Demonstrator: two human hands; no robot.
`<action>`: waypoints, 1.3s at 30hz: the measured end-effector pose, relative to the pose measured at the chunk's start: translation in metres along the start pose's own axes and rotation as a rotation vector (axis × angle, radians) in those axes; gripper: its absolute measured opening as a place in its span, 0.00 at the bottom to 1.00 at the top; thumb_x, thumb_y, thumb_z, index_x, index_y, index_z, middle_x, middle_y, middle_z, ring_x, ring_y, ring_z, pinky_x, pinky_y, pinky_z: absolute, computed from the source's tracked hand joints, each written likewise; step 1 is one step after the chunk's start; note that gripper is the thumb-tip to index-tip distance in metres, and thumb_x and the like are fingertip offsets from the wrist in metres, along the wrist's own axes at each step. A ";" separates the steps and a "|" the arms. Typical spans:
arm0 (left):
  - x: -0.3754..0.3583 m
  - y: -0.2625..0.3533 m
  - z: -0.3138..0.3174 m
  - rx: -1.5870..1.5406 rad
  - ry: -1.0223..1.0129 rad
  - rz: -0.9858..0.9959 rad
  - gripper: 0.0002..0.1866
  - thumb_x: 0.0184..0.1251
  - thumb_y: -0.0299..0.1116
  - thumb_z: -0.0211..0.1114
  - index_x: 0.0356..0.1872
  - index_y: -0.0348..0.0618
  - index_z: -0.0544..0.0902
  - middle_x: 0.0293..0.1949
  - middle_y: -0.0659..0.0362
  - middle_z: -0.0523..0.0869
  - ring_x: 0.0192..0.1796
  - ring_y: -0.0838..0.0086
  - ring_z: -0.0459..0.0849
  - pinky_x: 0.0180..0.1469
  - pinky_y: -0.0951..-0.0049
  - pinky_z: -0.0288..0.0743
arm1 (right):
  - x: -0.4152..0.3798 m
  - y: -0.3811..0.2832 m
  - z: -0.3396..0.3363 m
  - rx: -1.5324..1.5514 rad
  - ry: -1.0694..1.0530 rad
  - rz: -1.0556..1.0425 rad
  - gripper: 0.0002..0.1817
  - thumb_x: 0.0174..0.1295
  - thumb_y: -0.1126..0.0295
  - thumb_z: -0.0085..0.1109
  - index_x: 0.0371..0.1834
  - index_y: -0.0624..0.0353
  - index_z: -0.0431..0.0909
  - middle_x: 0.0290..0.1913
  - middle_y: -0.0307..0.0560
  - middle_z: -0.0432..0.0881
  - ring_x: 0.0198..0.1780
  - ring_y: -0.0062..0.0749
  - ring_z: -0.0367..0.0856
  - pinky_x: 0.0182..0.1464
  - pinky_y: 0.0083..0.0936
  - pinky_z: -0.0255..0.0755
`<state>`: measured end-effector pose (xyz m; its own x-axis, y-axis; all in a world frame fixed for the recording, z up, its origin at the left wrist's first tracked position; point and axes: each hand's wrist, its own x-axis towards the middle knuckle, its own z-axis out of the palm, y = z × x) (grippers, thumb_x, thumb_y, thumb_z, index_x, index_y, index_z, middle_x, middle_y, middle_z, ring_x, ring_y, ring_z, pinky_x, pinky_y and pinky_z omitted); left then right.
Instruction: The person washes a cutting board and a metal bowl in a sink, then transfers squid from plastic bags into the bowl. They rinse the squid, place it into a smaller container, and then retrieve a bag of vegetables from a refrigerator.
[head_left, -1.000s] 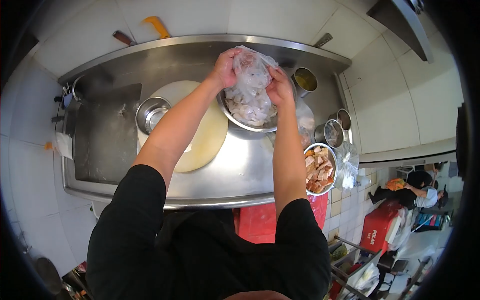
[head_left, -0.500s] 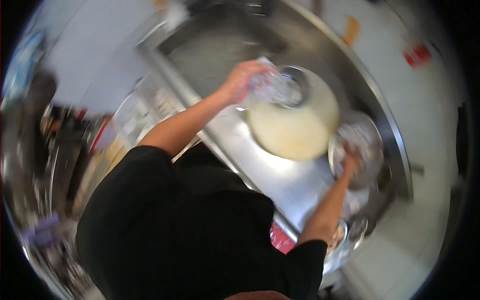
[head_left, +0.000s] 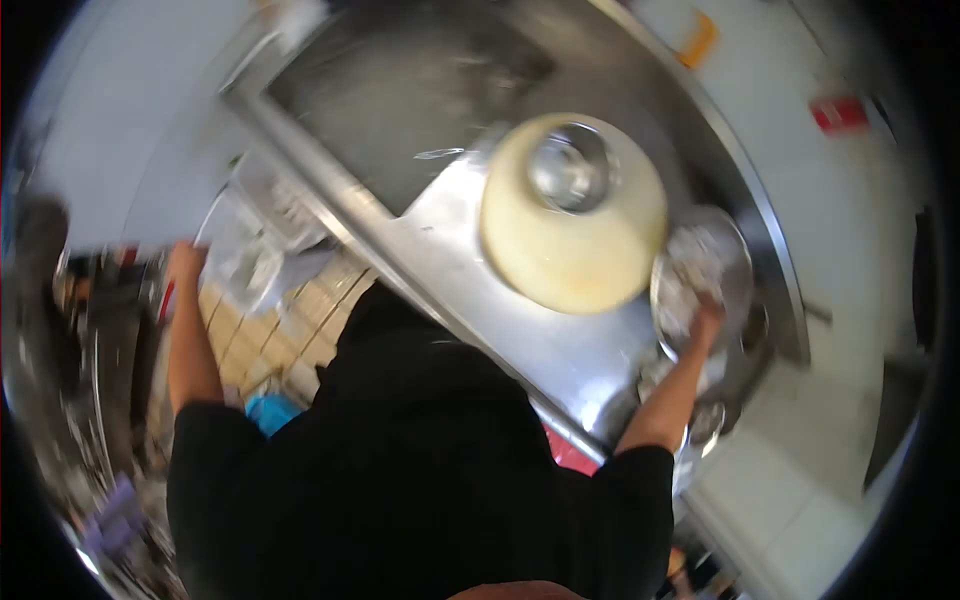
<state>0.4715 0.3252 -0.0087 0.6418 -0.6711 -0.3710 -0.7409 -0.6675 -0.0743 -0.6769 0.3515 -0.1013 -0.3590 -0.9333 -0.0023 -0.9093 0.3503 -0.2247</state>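
Note:
My right hand (head_left: 707,314) reaches into a metal bowl (head_left: 738,265) at the right of the steel counter. White lumpy stuff (head_left: 692,262) lies in that bowl, and my fingertips are hidden against it. Far to the left, my left hand (head_left: 187,262) is beside the edge of a translucent plastic container (head_left: 232,255); blur hides whether its fingers grip anything. Between the hands, a thick round pale-yellow block (head_left: 570,255), like a chopping board, stands on the counter. A small shiny steel bowl (head_left: 572,168) sits on its far part.
The steel counter (head_left: 470,240) has a raised rim, with a dark recessed section (head_left: 390,120) at the upper left. A second plastic tub (head_left: 285,205) with pale contents stands by the near edge. Below lie floor tiles (head_left: 315,325) and a blue object (head_left: 270,411).
My left hand has swung from above the small steel bowl, where it held crumpled clear plastic, out to the left. My right hand stays in the metal bowl. The view has shifted slightly.

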 end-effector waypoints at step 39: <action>0.071 0.558 -0.074 -0.396 0.298 1.058 0.29 0.51 0.57 0.70 0.45 0.42 0.85 0.39 0.44 0.86 0.47 0.48 0.83 0.50 0.56 0.76 | -0.074 -0.369 -0.132 1.731 0.261 0.648 0.12 0.59 0.79 0.54 0.46 0.64 0.76 0.39 0.44 0.80 0.41 0.34 0.81 0.45 0.35 0.79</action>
<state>0.1185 -0.1184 -0.0080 -0.1988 -0.9668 0.1607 -0.8541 0.2513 0.4554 -0.3430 0.3015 0.1108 -0.6886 -0.6119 -0.3891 0.5015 -0.0142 -0.8651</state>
